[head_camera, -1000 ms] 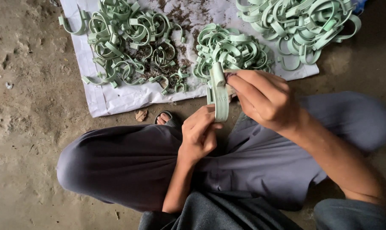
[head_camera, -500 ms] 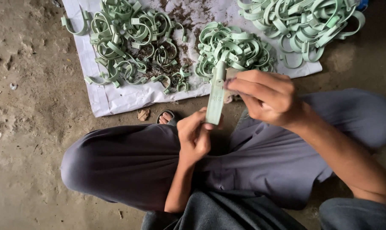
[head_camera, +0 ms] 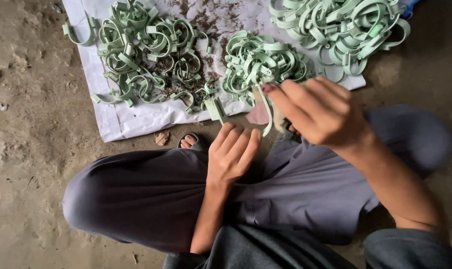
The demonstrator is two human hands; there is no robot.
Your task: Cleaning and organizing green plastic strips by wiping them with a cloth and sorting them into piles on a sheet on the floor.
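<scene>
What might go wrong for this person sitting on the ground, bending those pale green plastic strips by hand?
The thin strip held in the right hand is flexed, so it could spring out of the grip. The green piece at the left hand's fingertips might drop onto the dusty ground beyond the white sheet. Dark debris on that sheet could soil the nearby piles.
</scene>
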